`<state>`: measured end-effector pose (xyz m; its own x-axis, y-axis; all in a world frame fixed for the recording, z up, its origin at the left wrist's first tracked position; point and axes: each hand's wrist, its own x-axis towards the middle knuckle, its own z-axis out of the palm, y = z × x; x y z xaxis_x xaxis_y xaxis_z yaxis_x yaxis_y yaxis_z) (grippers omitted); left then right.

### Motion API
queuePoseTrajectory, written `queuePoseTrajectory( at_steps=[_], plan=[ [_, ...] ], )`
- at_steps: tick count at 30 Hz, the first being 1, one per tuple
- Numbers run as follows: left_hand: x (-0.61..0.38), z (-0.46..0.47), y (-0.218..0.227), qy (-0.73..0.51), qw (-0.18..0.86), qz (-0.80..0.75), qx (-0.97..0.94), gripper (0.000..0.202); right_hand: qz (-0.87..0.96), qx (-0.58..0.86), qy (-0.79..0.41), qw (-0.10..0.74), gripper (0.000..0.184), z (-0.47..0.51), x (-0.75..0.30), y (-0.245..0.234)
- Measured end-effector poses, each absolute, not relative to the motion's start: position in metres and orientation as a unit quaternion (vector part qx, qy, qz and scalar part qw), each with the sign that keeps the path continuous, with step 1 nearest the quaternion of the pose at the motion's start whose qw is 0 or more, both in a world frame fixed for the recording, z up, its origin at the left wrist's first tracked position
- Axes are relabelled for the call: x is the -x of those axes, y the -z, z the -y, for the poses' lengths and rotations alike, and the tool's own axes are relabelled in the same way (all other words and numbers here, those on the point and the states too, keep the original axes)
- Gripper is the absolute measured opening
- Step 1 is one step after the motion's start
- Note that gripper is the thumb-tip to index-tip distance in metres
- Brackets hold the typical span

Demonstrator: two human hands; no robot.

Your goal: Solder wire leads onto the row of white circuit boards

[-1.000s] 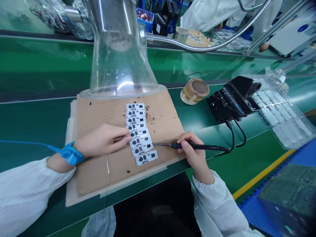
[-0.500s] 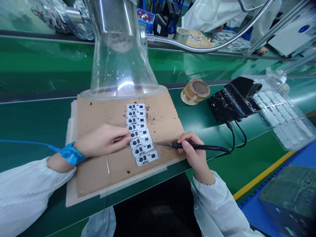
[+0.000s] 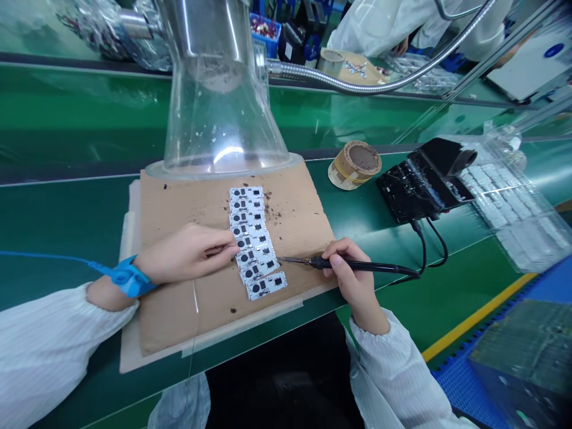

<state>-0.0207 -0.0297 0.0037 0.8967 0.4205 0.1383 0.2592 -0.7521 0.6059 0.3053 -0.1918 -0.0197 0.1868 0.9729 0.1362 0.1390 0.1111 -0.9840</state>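
A strip of white circuit boards [image 3: 252,241] with black chips lies on a brown cardboard sheet [image 3: 295,214], curving slightly towards me. My left hand [image 3: 185,259] rests on the cardboard, its curled fingertips at the strip's left edge. Whether those fingers pinch something thin is too small to tell. A blue wrist strap [image 3: 127,277] circles that wrist. My right hand [image 3: 351,277] holds a black soldering iron [image 3: 357,266] like a pen. Its metal tip stops just right of the strip, close to the lower boards.
A clear flared fume hood [image 3: 223,119] stands behind the cardboard, with a metal hose [image 3: 348,83] beyond. On the green belt [image 3: 89,220] are a solder roll [image 3: 354,165], a black soldering station [image 3: 422,182] and a clear tray of white parts [image 3: 509,202]. A co-worker [image 3: 379,30] works beyond.
My hands and the iron stay nearly still. At the back right, a co-worker's arm has moved up and to the right.
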Motion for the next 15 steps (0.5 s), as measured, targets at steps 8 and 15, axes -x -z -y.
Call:
queuePoseTrajectory(
  at_steps=[8, 15],
  plan=[
    [0.0199, 0.0293, -0.0042, -0.135, 0.3, -0.183, -0.926, 0.039, 0.513, 0.552, -0.377, 0.538, 0.019, 0.1915, -0.3055, 0.0196],
    [0.0197, 0.029, -0.0055, -0.129, 0.306, -0.189, -0.924, 0.04, 0.511, 0.552, -0.38, 0.538, 0.019, 0.1915, -0.3055, 0.0197]
  ],
)
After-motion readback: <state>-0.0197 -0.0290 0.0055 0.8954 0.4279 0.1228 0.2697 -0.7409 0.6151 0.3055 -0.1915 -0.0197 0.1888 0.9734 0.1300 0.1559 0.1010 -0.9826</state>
